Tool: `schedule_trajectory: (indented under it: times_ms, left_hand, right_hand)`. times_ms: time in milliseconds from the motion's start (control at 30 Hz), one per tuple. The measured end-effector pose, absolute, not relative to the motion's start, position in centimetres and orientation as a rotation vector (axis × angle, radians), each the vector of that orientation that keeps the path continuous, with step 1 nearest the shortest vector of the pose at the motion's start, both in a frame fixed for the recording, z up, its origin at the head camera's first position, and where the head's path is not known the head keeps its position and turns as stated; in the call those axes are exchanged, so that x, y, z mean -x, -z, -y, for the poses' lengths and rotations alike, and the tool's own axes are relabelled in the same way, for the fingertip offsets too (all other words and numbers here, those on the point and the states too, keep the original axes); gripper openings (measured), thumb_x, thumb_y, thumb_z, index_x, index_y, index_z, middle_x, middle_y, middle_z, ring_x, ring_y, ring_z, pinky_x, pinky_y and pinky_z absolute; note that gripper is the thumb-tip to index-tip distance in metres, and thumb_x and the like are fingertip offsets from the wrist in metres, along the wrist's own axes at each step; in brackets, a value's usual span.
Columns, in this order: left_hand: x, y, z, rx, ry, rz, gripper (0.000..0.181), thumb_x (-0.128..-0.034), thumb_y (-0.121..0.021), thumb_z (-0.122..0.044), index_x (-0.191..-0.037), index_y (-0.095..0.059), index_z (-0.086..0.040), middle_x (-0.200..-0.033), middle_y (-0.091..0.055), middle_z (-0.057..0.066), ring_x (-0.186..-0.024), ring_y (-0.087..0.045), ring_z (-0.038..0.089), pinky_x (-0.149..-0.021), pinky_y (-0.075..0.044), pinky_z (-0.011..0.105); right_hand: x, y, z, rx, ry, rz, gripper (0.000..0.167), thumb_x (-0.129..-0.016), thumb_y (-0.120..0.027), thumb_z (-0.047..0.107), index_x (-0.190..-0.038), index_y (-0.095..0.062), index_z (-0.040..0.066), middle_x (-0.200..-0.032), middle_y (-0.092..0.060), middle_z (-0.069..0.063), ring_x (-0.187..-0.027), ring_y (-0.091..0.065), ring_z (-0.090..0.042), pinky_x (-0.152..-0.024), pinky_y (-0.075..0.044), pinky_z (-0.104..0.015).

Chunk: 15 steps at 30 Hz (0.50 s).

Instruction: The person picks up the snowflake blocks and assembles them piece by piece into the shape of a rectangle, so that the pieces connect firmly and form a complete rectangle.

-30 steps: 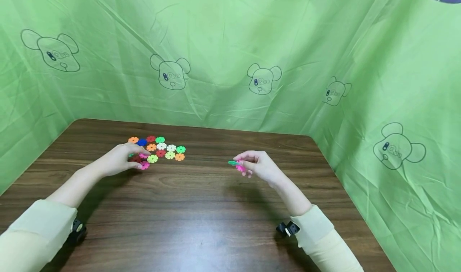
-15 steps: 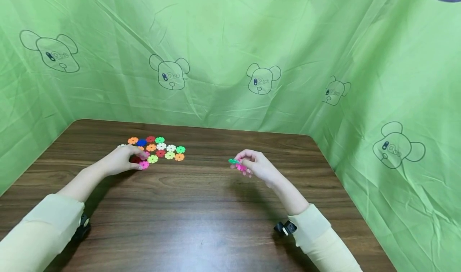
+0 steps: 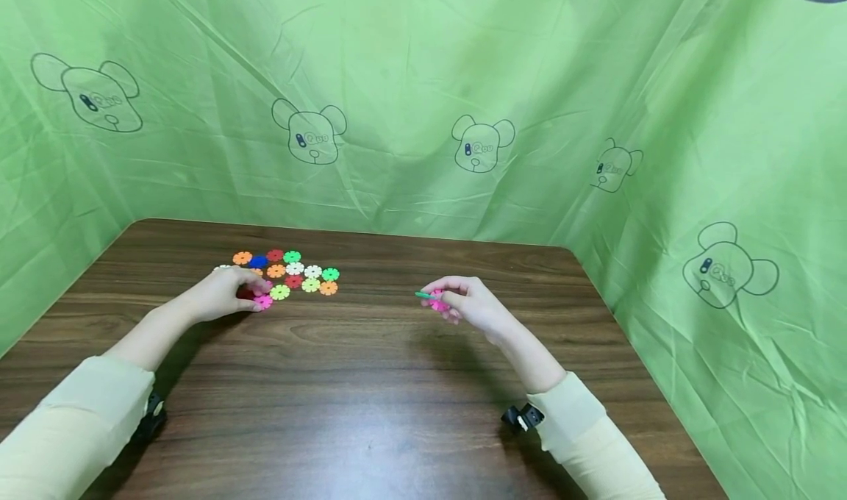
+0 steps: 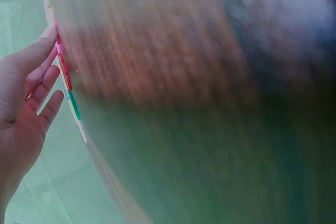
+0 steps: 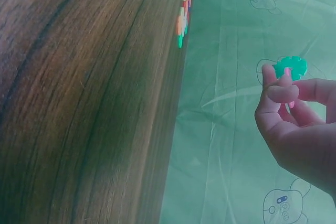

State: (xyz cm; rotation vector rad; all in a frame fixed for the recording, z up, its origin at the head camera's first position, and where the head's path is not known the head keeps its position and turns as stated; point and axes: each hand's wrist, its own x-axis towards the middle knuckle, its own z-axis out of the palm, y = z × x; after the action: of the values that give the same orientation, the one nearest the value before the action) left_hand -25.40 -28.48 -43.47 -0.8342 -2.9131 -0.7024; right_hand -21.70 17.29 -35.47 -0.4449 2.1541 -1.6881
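My left hand (image 3: 221, 294) rests at the near left edge of a group of flat plastic snowflake discs. Its thumb touches a pink snowflake disc (image 3: 264, 303) on the table, and the other fingers reach over neighbouring discs and hide some. In the left wrist view the fingers of the left hand (image 4: 29, 90) look relaxed beside the discs' thin edges. Raised above the table on the right, my right hand (image 3: 475, 307) pinches a green snowflake disc (image 5: 292, 67) joined crosswise to a pink snowflake disc (image 3: 437, 301). Fingers partly cover the pink one.
Several orange, blue, red, green, white and yellow snowflake discs (image 3: 294, 268) lie flat together at the back left. They stand on a dark wooden table (image 3: 370, 382). A green cloth (image 3: 397, 81) with printed bear heads hangs behind and beside it.
The left hand shifts slightly onto the pink discs, then stays there. The right hand stays nearly in place, while the green disc tilts until it appears more edge-on.
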Motion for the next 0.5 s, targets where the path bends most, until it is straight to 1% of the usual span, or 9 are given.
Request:
schedule_trajectory:
  times_ms: [100,167,267,333,433,500]
  left_hand:
    - [25.26,43.41,28.50,0.816,0.667,2.914,0.025,-0.0771,-0.078,-0.015,-0.100,-0.071,-0.008,-0.094,-0.071,0.000,-0.089,-0.066,0.020,-0.081,-0.052,0.044]
    - [25.21,43.40,28.51,0.799,0.642,2.911,0.026,-0.0762,-0.079,-0.017,-0.099,-0.071,-0.008,-0.093,-0.071,0.000,-0.089,-0.065,0.020,-0.081,-0.052,0.045]
    - [25.15,43.38,28.45,0.779,0.614,2.911,0.025,-0.0754,-0.080,-0.019,-0.096,-0.071,-0.008,-0.091,-0.070,0.000,-0.087,-0.064,0.020,-0.080,-0.051,0.044]
    - [25.13,43.37,28.40,0.776,0.626,2.919,0.025,-0.0758,-0.079,-0.018,-0.097,-0.071,-0.007,-0.092,-0.070,0.001,-0.087,-0.064,0.019,-0.079,-0.052,0.043]
    - [25.03,43.39,28.31,0.770,0.640,2.934,0.027,-0.0764,-0.079,-0.017,-0.100,-0.070,-0.006,-0.096,-0.069,0.002,-0.088,-0.062,0.019,-0.078,-0.052,0.043]
    - [24.89,43.39,28.21,0.770,0.647,2.933,0.029,-0.0762,-0.079,-0.015,-0.102,-0.069,-0.006,-0.098,-0.067,0.004,-0.088,-0.061,0.020,-0.078,-0.051,0.043]
  right_hand:
    - [21.71,35.43,-17.17,0.438,1.708,-2.147,0.026,-0.093,-0.046,0.001,-0.112,-0.063,0.000,-0.091,-0.069,-0.008,-0.060,-0.045,-0.012,-0.053,-0.037,-0.022]
    - [21.72,35.41,-17.13,0.427,1.723,-2.139,0.026,-0.093,-0.045,0.003,-0.112,-0.063,0.001,-0.097,-0.068,-0.015,-0.061,-0.047,-0.012,-0.053,-0.038,-0.022]
    - [21.69,35.37,-17.11,0.407,1.753,-2.108,0.024,-0.097,-0.048,0.012,-0.112,-0.063,0.001,-0.106,-0.065,-0.025,-0.062,-0.048,-0.012,-0.052,-0.039,-0.021]
    - [21.68,35.40,-17.11,0.392,1.774,-2.088,0.026,-0.097,-0.054,0.021,-0.110,-0.064,0.001,-0.110,-0.063,-0.027,-0.061,-0.048,-0.011,-0.052,-0.039,-0.020]
    - [21.73,35.54,-17.15,0.385,1.803,-2.065,0.031,-0.092,-0.062,0.029,-0.108,-0.064,0.002,-0.109,-0.063,-0.027,-0.057,-0.045,-0.008,-0.052,-0.038,-0.019]
    - [21.74,35.63,-17.14,0.393,1.814,-2.063,0.034,-0.089,-0.066,0.028,-0.108,-0.063,0.001,-0.103,-0.067,-0.021,-0.054,-0.042,-0.006,-0.051,-0.038,-0.019]
